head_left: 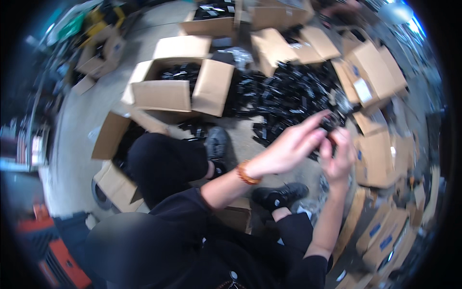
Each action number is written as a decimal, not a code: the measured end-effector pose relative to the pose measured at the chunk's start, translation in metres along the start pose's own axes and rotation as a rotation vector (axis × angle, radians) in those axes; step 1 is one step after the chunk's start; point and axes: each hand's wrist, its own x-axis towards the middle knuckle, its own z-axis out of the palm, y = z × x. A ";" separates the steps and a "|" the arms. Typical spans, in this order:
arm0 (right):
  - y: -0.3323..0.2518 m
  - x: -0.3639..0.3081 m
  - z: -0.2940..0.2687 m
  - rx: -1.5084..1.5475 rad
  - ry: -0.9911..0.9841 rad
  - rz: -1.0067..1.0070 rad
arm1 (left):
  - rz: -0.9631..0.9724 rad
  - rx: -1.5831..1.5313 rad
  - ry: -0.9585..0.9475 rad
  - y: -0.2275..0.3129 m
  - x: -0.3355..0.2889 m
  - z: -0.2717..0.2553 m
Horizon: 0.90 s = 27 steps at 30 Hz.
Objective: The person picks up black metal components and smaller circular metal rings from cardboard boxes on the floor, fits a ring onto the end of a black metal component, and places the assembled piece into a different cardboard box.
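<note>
My left hand (296, 145), with a brown beaded bracelet (245, 174) at its wrist, reaches to the right with fingers and thumb closed round a small dark part (330, 121). From below, my right hand (338, 153) meets it, its bent fingers pinching the same part. Blur and the fingers hide much of this part, so its exact kind cannot be made out. Behind the hands a large heap of shiny black pieces (293, 91) lies loose on the floor. Some loose black pieces (195, 127) also lie near my left shoe (217, 143).
An open cardboard box (161, 95) with black pieces inside stands ahead on the left. More open cartons (269, 50) line the far side, and another carton (382, 159) stands at the right. Flattened cardboard (380, 226) lies lower right. An orange and grey case (65, 260) sits lower left.
</note>
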 end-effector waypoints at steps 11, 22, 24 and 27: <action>0.000 -0.001 0.017 -0.015 -0.036 0.104 | -0.043 -0.059 -0.080 -0.009 0.000 -0.012; -0.015 0.023 0.078 0.391 -0.294 0.393 | 0.221 -0.903 1.202 -0.050 0.071 -0.202; -0.024 0.024 0.094 0.448 -0.411 0.427 | 0.205 -0.820 1.434 -0.060 0.072 -0.262; -0.021 0.015 0.105 0.472 -0.635 0.547 | -0.085 -0.959 1.492 -0.082 0.070 -0.287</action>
